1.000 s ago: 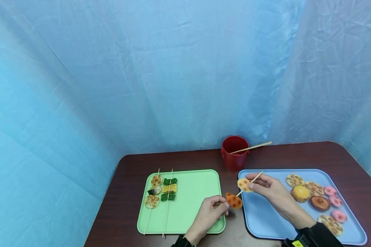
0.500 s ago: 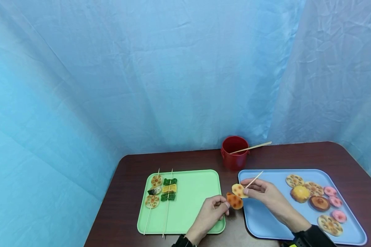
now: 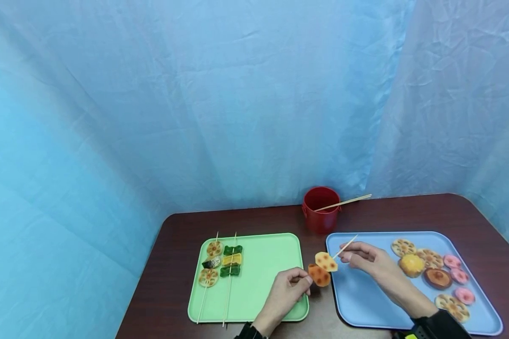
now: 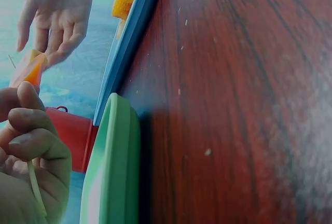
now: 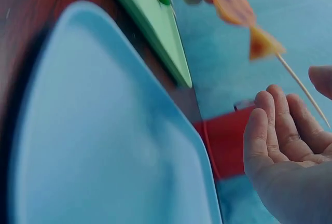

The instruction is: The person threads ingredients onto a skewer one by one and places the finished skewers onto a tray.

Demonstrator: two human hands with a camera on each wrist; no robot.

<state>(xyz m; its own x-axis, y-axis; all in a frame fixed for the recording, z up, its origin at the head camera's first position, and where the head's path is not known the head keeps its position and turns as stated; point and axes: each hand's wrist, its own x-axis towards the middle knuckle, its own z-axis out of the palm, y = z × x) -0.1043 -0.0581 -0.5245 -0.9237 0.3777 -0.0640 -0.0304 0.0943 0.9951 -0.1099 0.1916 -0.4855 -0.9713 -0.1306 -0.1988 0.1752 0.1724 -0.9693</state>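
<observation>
Moved since a second ago: my right hand [image 3: 366, 258] had slid the yellow lotus-root slice [image 3: 325, 262] down the thin bamboo skewer [image 3: 342, 248] until it sat just beside the orange lotus-root slice [image 3: 319, 275]; then my fingers had let go of it.

Left hand: my left hand [image 3: 285, 293] pinched the skewer's lower end, fingers curled around it, over the near right corner of the light green plastic tray [image 3: 263, 278].

Right hand: fingers loosely spread and holding nothing, by the skewer's upper end, above the pale blue plastic tray [image 3: 365, 301].

Skewer: in the air between the two trays, tilted up to the right, both slices threaded on it.

Step in hand: I judged the second slice seated and this skewer part filled.

Next move: probably called for another piece from the blue tray, where lotus slices, pink rings and round cakes [image 3: 439, 278] lay, its hole lined up with the free tip.

Elsewhere: two filled skewers [image 3: 221, 261] lay on the green tray; a red plastic cup [image 3: 320, 215] held a spare stick.

Writing: I could read no brand, label or lettering.
</observation>
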